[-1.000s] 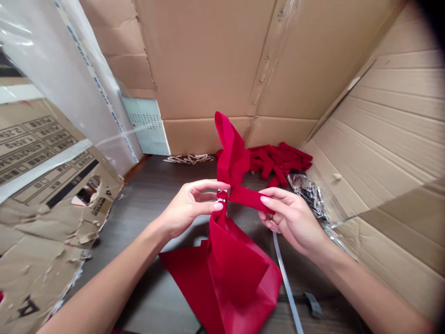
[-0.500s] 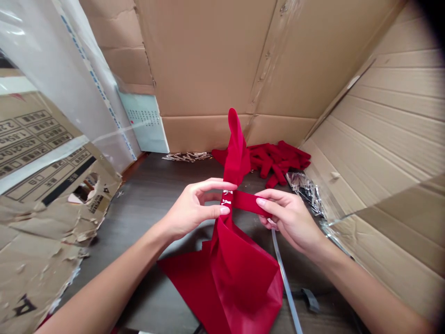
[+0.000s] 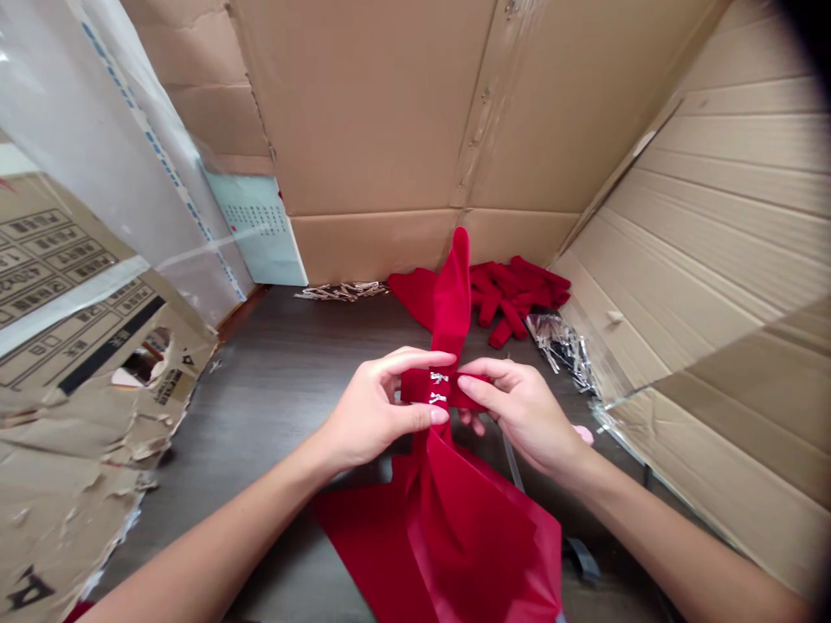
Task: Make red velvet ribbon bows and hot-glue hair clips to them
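A red fabric bow [image 3: 486,528], gathered narrow at its middle, stands between my hands with one loop up and wide tails spreading below. My left hand [image 3: 373,402] grips the gathered part, thumb below and index finger above. Two small silver twisted pieces [image 3: 439,378] sit on the front of this part. Crossing behind it, a short red fabric strip [image 3: 414,386] shows on both sides. The strip's right end is pinched between the thumb and fingers of my right hand [image 3: 519,402]; its exact tip is hidden.
Folded red strips [image 3: 519,294] lie in a heap at the back, with small metal pieces [image 3: 344,292] to their left. A pile of silver ties [image 3: 562,346] rests at the right. Cardboard walls [image 3: 389,112] enclose the dark table [image 3: 279,346]. A grey curved piece [image 3: 582,560] lies front right.
The strip has slid left behind the gathered middle, so its other end now sticks out on the left. My right hand has come closer to my left hand. The view has shifted slightly.
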### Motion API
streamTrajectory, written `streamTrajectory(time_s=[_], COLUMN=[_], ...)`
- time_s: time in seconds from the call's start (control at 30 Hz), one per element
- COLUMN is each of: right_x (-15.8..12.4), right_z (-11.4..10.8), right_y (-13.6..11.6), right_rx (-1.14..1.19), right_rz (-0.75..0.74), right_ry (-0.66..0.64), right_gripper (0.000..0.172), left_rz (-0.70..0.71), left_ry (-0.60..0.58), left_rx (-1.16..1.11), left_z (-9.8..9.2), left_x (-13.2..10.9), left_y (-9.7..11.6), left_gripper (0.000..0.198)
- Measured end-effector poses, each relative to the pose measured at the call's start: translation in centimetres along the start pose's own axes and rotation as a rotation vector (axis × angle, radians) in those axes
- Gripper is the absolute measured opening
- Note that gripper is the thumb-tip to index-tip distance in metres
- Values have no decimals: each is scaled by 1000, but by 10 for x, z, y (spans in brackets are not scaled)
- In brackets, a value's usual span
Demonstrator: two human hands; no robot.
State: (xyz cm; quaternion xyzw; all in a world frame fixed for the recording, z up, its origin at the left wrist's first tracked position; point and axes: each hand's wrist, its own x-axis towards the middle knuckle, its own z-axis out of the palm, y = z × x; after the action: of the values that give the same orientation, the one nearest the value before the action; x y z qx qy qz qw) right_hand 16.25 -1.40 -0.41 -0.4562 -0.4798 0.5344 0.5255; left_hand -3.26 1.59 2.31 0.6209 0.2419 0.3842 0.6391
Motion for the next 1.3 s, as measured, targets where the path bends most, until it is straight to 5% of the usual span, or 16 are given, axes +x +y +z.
streamTrajectory(time_s=[0.23,0.6,0.9,1.3], right_x=[-2,1,-1,1], right_z=[0,0,-5,-7], right_y=[-3,-3,1,1], right_rx=[-139,-42,-703,-811], right_rz=[-96,-96,-455,-562], right_ry=[-10,47,61,36], right_gripper=[42,30,31,6], left_rz=[9,-13,-74,-75], left_ry=[66,146,195,99], left_rx=[57,20,-1,128], left_z=[-2,-3,-4,-9], left_x=[1,1,2,4], left_y=[-2,0,1,-2], left_gripper=[50,48,52,46])
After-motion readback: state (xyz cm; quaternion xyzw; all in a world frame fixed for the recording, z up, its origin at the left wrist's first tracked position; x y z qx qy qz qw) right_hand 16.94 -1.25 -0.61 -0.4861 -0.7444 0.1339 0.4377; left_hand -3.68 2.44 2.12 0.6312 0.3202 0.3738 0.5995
